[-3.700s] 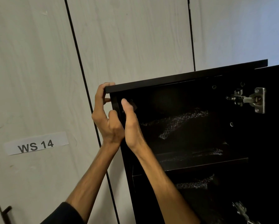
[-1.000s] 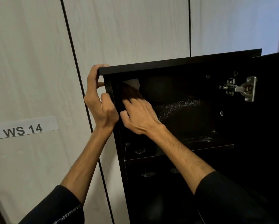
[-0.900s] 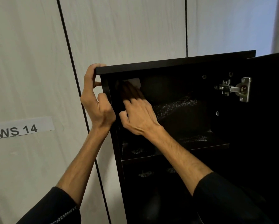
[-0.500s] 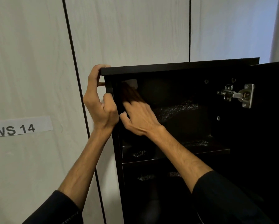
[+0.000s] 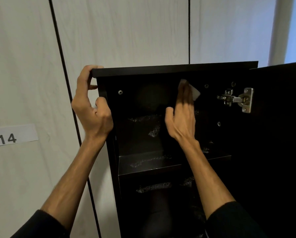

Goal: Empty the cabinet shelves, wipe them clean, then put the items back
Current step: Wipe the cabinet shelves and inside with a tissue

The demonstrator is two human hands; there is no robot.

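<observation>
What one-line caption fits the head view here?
Left hand grips the black cabinet's top corner while the right hand presses a pale wipe against the inside back.

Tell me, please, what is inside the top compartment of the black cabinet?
Inside the cabinet, the right hand presses a pale cloth on the back wall. The shelf shows only shiny streaks. What lies behind the hand and forearm is hidden.
</observation>
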